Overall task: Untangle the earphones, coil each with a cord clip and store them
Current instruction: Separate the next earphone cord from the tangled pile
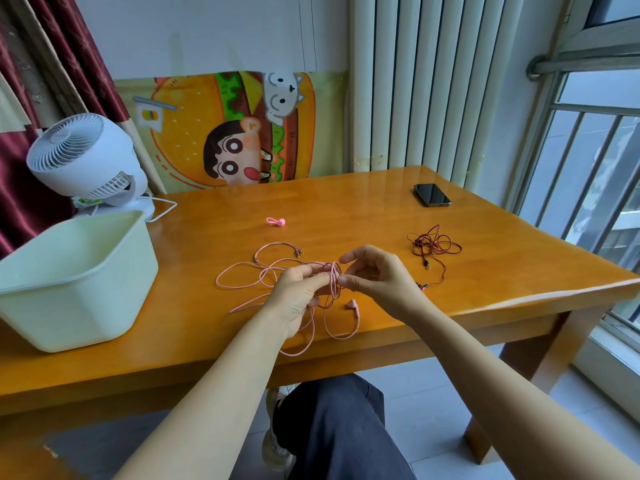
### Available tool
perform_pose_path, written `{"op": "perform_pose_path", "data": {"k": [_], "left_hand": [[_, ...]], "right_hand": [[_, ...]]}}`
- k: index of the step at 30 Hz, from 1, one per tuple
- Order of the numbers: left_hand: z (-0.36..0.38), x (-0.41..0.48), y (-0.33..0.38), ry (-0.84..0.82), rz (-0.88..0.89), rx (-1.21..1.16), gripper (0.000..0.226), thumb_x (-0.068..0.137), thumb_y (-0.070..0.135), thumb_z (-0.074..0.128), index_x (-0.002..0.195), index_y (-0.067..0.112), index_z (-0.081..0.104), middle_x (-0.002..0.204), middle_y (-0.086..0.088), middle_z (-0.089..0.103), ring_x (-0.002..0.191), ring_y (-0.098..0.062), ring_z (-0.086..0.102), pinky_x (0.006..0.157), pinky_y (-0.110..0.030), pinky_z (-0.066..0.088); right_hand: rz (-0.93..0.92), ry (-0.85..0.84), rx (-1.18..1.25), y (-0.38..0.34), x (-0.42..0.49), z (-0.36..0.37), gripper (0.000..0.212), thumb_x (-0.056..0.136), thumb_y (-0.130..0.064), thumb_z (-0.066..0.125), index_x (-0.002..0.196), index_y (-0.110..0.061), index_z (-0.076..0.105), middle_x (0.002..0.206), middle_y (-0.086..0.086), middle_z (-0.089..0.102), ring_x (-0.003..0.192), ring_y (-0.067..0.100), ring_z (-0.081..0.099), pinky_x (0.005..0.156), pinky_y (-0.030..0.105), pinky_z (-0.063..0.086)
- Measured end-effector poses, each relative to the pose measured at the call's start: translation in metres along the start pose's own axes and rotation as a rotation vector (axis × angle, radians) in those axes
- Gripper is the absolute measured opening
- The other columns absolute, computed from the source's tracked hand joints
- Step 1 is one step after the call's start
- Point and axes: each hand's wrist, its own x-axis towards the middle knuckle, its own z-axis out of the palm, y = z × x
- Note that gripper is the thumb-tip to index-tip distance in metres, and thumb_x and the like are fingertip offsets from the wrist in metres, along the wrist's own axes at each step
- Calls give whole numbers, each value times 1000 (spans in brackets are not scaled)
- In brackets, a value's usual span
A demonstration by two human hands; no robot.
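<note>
We are working on the pink earphones (333,271), whose thin cord lies in loose, crossing loops on the wooden surface (346,209) in front of us, with one strand drooping over the near edge and one earbud (352,304) lying just below our hands. The cord looks light, soft and limp. We judge it will follow any pull and tighten a knot if tugged hard, so it should be held near the crossing strands, not at the fragile earbud or the plug end. Our left hand (298,296) has its fingers (313,271) curled around a gathered bunch of strands, lifted slightly off the surface. Our right hand (374,275) meets it at the same bunch, its thumb and a finger (346,281) closed on the strands while its index finger is raised above them. We cannot tell exactly which strand each pinch holds. The dark red earphones (434,244) lie in their own tangle well apart to the right, not yet touched. The pink cord clip (276,221) lies beyond the loops, and the pale green tub (86,306) stands on the left, presumably for storing them.
</note>
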Motion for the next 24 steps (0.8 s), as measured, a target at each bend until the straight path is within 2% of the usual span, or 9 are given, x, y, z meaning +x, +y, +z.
{"op": "perform_pose_path", "data": {"k": [3,5,8,13,17,19,22,24], "left_hand": [[3,-4,3,-73,-42,-72,15,93,7,58,104,11,69,81,-5,70,67,-12,62,50,-20,30],[3,-5,4,-97,-61,-80,19,96,7,54,109,8,67,77,-4,68,63,-11,60,47,-19,31],[2,-5,2,-107,-83,-105,21,96,11,57,113,4,66,76,-3,67,66,-12,59,46,-18,32],[-2,-6,7,-156,-115,-211,27,97,9,54,122,0,59,80,-4,64,56,-6,63,41,-16,41],[-4,-9,12,-197,-104,-142,16,100,11,51,111,3,58,78,-4,60,52,-3,59,40,-12,41],[-5,-9,12,-186,-95,-83,15,99,12,52,109,2,58,79,-6,58,56,-7,56,39,-12,39],[-4,-9,9,-133,-85,-16,14,96,15,59,100,4,66,79,-4,64,61,-10,55,37,-12,34],[-5,-8,8,-109,-101,-35,14,91,17,64,98,7,71,81,-5,69,58,-10,56,35,-14,25]], "right_hand": [[-39,-72,-113,2,1,0,43,82,-25,77,122,-27,62,104,-3,59,88,7,58,76,25,50],[-40,-126,-180,1,2,0,43,83,-33,74,124,-30,63,114,-6,58,99,5,58,82,24,51],[-45,-89,-150,1,1,2,35,82,-33,75,114,-21,69,104,-4,67,90,8,62,78,29,51],[-53,14,-9,6,-2,8,35,81,-41,74,100,-14,63,92,11,69,85,31,66,73,49,54],[-71,-7,81,3,-5,12,36,84,-38,71,107,-15,55,88,20,65,79,43,64,63,55,52],[-91,-50,18,1,-5,10,33,85,-36,69,108,-14,58,79,16,62,68,33,60,58,47,49],[-109,-64,14,-2,-6,6,24,88,-24,69,103,-7,61,70,5,58,59,7,52,55,20,39],[-104,-70,58,-4,-8,4,17,91,-15,66,101,-3,60,71,7,58,58,2,52,55,14,39]]}}
